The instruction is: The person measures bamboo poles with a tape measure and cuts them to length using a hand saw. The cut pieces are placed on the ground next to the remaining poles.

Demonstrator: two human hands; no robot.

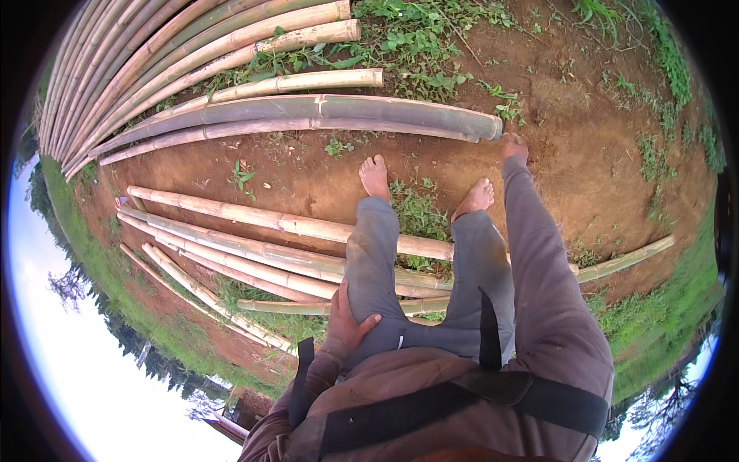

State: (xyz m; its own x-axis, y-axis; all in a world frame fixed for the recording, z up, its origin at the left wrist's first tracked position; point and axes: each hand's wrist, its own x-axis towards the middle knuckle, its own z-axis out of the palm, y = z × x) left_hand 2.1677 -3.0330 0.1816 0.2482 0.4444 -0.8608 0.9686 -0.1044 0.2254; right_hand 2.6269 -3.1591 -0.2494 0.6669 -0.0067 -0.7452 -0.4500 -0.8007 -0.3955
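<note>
My right arm stretches forward, and my right hand (515, 146) is at the near right end of a thick grey-green bamboo pole (408, 114). Its fingers look curled against the cut end, though they are small and partly hidden. A thinner, paler bamboo pole (231, 131) lies along the near side of the thick one. My left hand (348, 322) rests on my left thigh, thumb and fingers apart, holding nothing. I sit with knees bent and bare feet on the soil, beside more bamboo poles (296, 224) that run under my legs.
A large stack of long bamboo poles (223, 48) fans out at the upper left. Several more lie at the lower left, and another pole's end (631, 256) juts out on the right. Green weeds (419, 38) grow in the reddish soil (570, 146); grass (654, 323) borders the right.
</note>
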